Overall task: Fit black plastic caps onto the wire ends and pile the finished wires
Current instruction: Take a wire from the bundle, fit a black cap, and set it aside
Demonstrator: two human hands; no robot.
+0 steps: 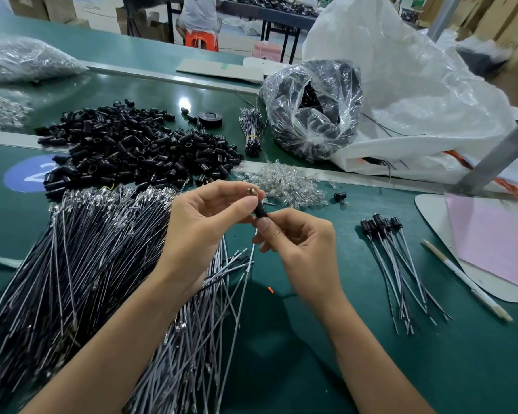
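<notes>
Your left hand (204, 222) has its thumb and forefinger closed in a tight pinch on the wire (249, 261), holding it by the bright metal end (252, 191) that shows just above the thumb tip; the other fingers curl loosely behind. Your right hand (302, 249) is likewise closed, thumb against forefinger, on the lower part of the black cap (261, 213), which sits right between the two pinches, touching both thumbs. The cap's long axis runs in line with the wire, tilted from the left fingertips above and away from you down to the right fingertips nearer you, and the wire's tail hangs from under your right thumb towards your body. The fit turns on that shared line: it looks as if the cap has to travel along the wire towards the metal end, so keep the two pinches pulling straight against each other and not at an angle, or the terminal may snag at the cap's mouth. How deep the terminal already sits inside cannot be made out. The finished wires (398, 264) lie well out to the right of your right fingers, caps pointing away from you, so that hand is the nearer one for laying this piece down; the loose caps (132, 147) lie beyond your left fingers.
</notes>
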